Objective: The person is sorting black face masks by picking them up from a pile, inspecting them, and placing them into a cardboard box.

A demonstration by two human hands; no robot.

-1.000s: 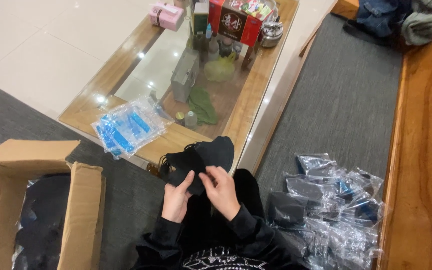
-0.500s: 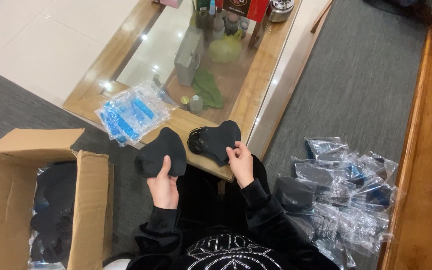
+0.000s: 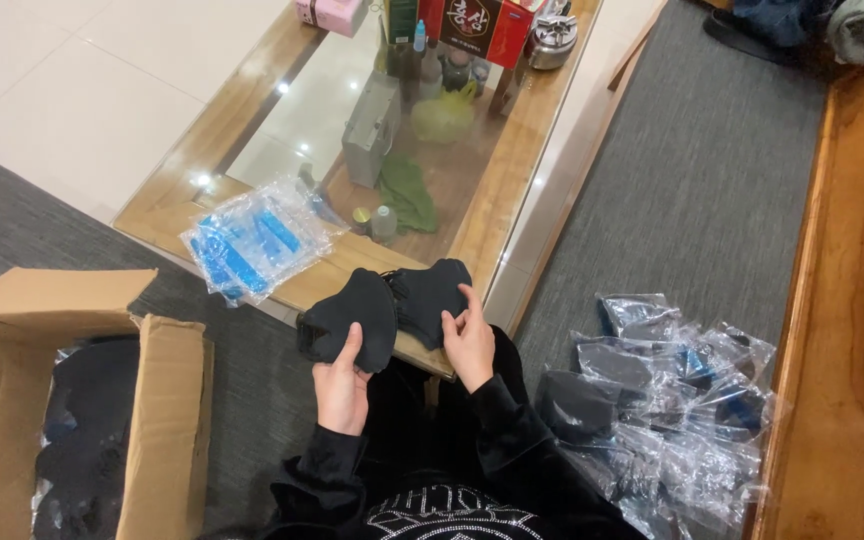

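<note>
my left hand (image 3: 342, 385) grips one black face mask (image 3: 352, 320), thumb pressed on its front, just over the near edge of the glass-topped coffee table (image 3: 252, 130). my right hand (image 3: 469, 345) pinches a second black mask (image 3: 430, 290) that touches the first. a stack of clear bags with blue strips (image 3: 252, 240) lies on the table to the left. an open cardboard box (image 3: 167, 420) sits by my left, bagged masks (image 3: 662, 400) heaped at my right.
</note>
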